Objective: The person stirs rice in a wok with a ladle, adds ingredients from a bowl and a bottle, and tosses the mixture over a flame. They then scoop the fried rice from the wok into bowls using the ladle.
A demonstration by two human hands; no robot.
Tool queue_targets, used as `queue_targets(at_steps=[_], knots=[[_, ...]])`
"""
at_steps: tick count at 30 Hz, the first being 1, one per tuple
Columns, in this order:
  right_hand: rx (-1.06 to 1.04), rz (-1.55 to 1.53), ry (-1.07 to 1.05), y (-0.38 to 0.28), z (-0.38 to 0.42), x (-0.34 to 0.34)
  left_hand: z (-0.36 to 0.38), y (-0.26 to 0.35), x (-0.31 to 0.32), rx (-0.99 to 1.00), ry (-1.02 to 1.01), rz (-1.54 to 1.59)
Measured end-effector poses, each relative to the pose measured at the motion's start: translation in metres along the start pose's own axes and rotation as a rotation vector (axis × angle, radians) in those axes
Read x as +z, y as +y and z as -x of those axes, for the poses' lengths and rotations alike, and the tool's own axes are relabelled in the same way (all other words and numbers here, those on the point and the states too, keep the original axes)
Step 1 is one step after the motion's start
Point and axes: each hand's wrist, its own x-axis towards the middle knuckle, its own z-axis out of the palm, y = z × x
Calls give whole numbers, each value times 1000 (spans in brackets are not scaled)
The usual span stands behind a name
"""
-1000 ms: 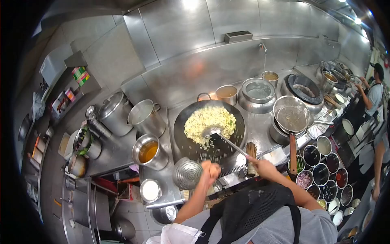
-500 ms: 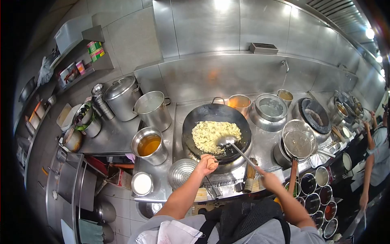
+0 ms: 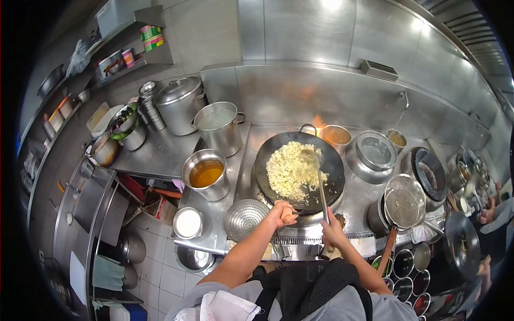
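Observation:
A black wok [image 3: 334, 187] sits on the burner, holding crumbly yellow-white food [image 3: 284, 170] that looks like fried rice. My left hand [image 3: 282, 214] is closed at the wok's near rim, gripping it there; the handle itself is hidden by the fingers. In my right hand [image 3: 333, 233] is the long handle of a ladle [image 3: 322, 195]. It stands steeply over the wok, and its head is blurred among the food. Flame [image 3: 318, 122] shows behind the far rim.
Left of the wok are a perforated strainer [image 3: 243, 220], a pot of amber liquid [image 3: 206, 176] and a white-filled container [image 3: 187, 223]. To the right stand a lidded pot [image 3: 373, 155] and a wire-mesh strainer [image 3: 405, 198]. Another person [image 3: 495, 214] works at far right beside a second wok [image 3: 461, 243].
The ladle has swung from lying low across the food to a steeper angle, and my right hand has come left. Food is heaped farther back. Flame has appeared behind the wok. The view has shifted.

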Motion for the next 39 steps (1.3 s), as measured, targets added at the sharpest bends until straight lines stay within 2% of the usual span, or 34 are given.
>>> queue_targets(at_steps=[2,5,6,8,9,10,11,13,14,15,17,19,21,25,27,28,29,30,31,33,34,35,36,37,38,39], knots=[[97,-109,-200,-56,45,-28,4,0,5,8,17,-3],[-103,276,-60,-59,37,-55,-9,-2,-5,41,-52,39],[-105,277,-65,-54,17,-53,-8,-5,-1,107,5,35],[-371,343,91,-46,-41,-47,-14,-7,-6,90,-55,48],[-254,328,102,-57,-58,-34,-16,-7,-10,68,-116,54],[-137,314,116,-65,-68,-17,-18,-9,-10,75,-95,56],[-140,315,115,-63,-69,-3,-16,-10,-6,78,-95,57],[-263,424,13,-50,-67,21,-9,-8,-2,88,-40,27],[-784,703,83,-7,-83,14,-8,-7,-1,85,-36,21],[-777,699,88,-7,-64,3,-8,-8,-1,94,-41,33],[-298,1049,-118,-24,0,-26,-9,-12,0,92,-50,38],[-220,1139,-114,-21,42,-67,-7,-12,1,126,-48,40],[-237,1177,-52,-18,75,-100,-7,-15,2,121,-57,54],[-228,1093,44,0,114,-96,-12,-27,2,86,-73,60],[-256,882,10,-4,147,-76,9,-47,9,306,-53,199],[-293,778,10,-15,153,-74,36,-52,2,87,-154,327],[-306,756,40,-29,165,-77,60,-61,3,101,-54,261],[-378,642,-42,-43,192,-82,100,-68,13,159,-61,169],[-455,536,-123,-52,206,-89,95,-70,3,224,-89,144],[-416,562,-206,-54,212,-101,69,-49,-4,59,-170,295],[163,588,-304,-103,219,-93,56,-36,6,6,-64,270],[-274,723,-231,-39,191,-102,42,-31,14,44,-33,168],[-64,784,-209,-60,184,-92,40,-42,16,147,-73,169],[-139,887,-147,-42,163,-87,38,-52,20,248,-126,171],[-70,1008,-97,-38,149,-76,41,-73,14,259,-159,223],[-63,1003,-66,-44,145,-64,48,-103,-5,271,-195,277]])
